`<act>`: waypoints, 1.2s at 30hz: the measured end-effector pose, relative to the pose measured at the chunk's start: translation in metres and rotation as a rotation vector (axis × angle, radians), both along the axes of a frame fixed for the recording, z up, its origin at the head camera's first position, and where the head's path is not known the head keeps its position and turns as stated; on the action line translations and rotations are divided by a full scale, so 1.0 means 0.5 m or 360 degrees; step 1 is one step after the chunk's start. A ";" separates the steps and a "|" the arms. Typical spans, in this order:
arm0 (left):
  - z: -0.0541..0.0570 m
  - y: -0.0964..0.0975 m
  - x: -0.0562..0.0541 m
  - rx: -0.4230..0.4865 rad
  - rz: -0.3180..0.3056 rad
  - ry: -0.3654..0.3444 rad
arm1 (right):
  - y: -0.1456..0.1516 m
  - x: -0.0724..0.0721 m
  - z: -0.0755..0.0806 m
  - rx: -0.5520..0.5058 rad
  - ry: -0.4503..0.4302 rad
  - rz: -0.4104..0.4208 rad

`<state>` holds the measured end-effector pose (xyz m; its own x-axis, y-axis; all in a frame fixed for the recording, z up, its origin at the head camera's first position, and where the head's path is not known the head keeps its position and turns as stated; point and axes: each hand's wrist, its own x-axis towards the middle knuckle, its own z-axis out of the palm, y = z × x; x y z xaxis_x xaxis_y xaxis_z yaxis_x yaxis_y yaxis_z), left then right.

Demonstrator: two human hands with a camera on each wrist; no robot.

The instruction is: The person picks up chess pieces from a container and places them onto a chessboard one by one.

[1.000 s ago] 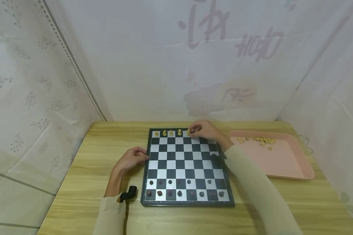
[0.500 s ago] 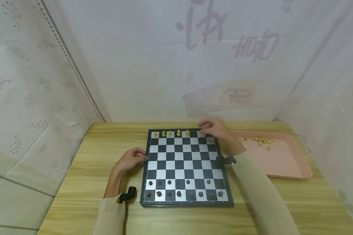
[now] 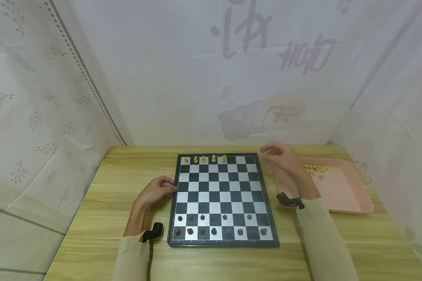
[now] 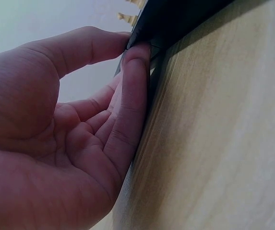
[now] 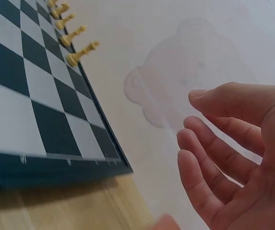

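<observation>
A black-and-white chessboard (image 3: 219, 186) lies on the table. My left hand (image 3: 157, 190) is at its left edge; in the left wrist view the thumb and index finger (image 4: 135, 91) pinch the board's rim. Several yellow chess pieces stand along the far row, the rightmost being a yellow piece (image 3: 224, 159). Dark pieces, such as a dark piece (image 3: 213, 231), occupy the two near rows. Beyond the board's far right corner, my right hand (image 3: 283, 158) hovers with nothing in it. Its fingers (image 5: 214, 143) are loosely bent and spread from the thumb.
To the right sits a pink tray (image 3: 341, 195), partly covered by the right hand and forearm. More yellow pieces (image 3: 316, 168) lie heaped near its far side. A wooden table (image 3: 126, 164) carries everything, with a pale printed curtain (image 3: 168, 78) behind it.
My right hand has left the rightmost yellow piece in the far row and moved right, past the board's edge to beside the tray. The left hand has stayed at the board's edge.
</observation>
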<state>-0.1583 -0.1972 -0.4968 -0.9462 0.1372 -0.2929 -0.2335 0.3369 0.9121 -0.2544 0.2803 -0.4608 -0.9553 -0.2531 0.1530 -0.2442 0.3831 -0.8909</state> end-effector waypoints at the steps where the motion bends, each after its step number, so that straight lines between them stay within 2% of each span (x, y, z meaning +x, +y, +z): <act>1: 0.000 0.000 -0.001 0.0003 -0.0003 0.0005 | 0.008 0.005 -0.001 -0.0001 0.0009 -0.0015; 6: -0.005 0.000 -0.006 -0.0006 0.0000 0.0003 | 0.048 0.031 -0.014 0.0012 0.0010 -0.0082; 12: -0.004 0.000 -0.005 -0.0022 -0.0003 0.0008 | 0.089 0.062 -0.031 -0.0026 -0.0093 -0.0185; 17: 0.000 0.001 -0.002 -0.0028 -0.0012 0.0023 | 0.119 0.071 -0.049 -0.0156 -0.0141 -0.0151; 20: -0.001 0.001 -0.002 -0.0031 -0.0014 0.0027 | 0.134 0.074 -0.053 -0.0131 -0.0171 -0.0208; 23: -0.004 0.000 -0.002 -0.0039 -0.0018 0.0023 | 0.148 0.077 -0.051 -0.0061 -0.0224 -0.0295; 28: -0.007 -0.001 -0.004 -0.0040 -0.0003 0.0008 | 0.171 0.086 -0.042 -0.0094 -0.0301 -0.0383; 32: -0.009 0.000 -0.005 -0.0044 0.0009 0.0000 | 0.192 0.102 -0.036 -0.0076 -0.0279 -0.0465; 35: -0.009 -0.001 -0.005 -0.0049 0.0019 0.0001 | 0.207 0.110 -0.031 -0.0126 -0.0293 -0.0531; 36: -0.009 -0.001 -0.005 -0.0050 0.0019 0.0004 | 0.212 0.111 -0.029 -0.0211 -0.0306 -0.0546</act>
<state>-0.1609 -0.1976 -0.5015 -0.9484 0.1164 -0.2948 -0.2357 0.3629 0.9015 -0.1987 0.3863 -0.4753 -0.9952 0.0946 -0.0268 0.0534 0.2919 -0.9550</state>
